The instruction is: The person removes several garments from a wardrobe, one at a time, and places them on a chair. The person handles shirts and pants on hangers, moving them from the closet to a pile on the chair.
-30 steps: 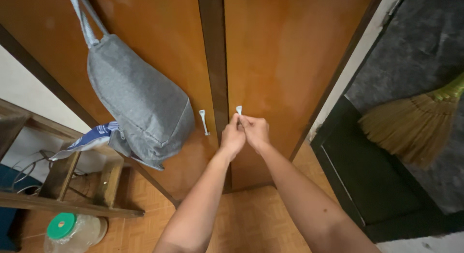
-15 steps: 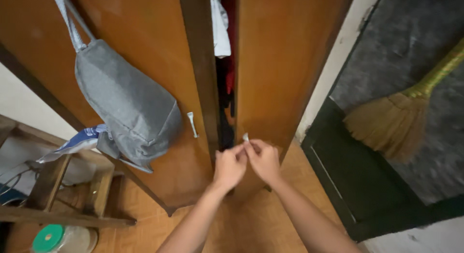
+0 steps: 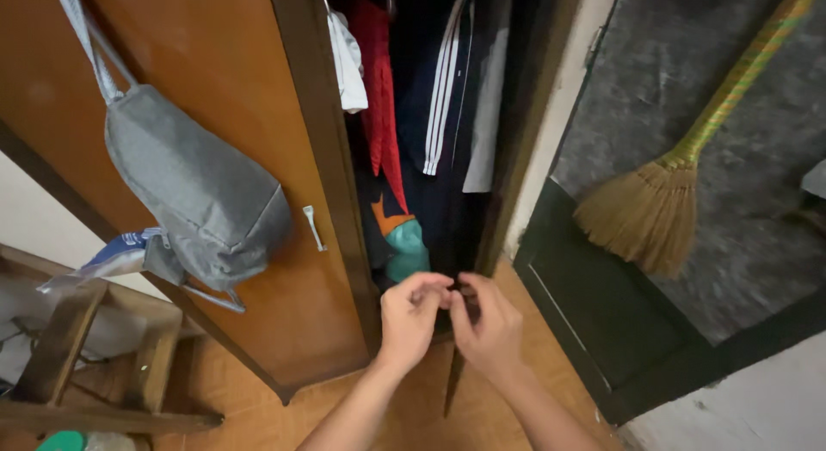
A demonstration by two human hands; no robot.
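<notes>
Head view: your left hand (image 3: pixel 411 318) and right hand (image 3: pixel 487 326) meet at the free edge of the right door (image 3: pixel 503 158), which is swung out edge-on toward you. Both hands are curled, fingertips pinched together at that edge; what they pinch is hidden, so you cannot tell. Left of that door the wardrobe stands open, and hanging clothes (image 3: pixel 413 115) fill the gap: red, dark with white stripes, a white piece. Further left the left door (image 3: pixel 258 141) is closed, carrying a small white handle (image 3: pixel 313 228) and a grey bag (image 3: pixel 194 197) hung by its strap. Right of the right door a broom (image 3: pixel 662 193) leans on a dark wall. Bare floor (image 3: pixel 422 408) lies below the door's edge.
</notes>
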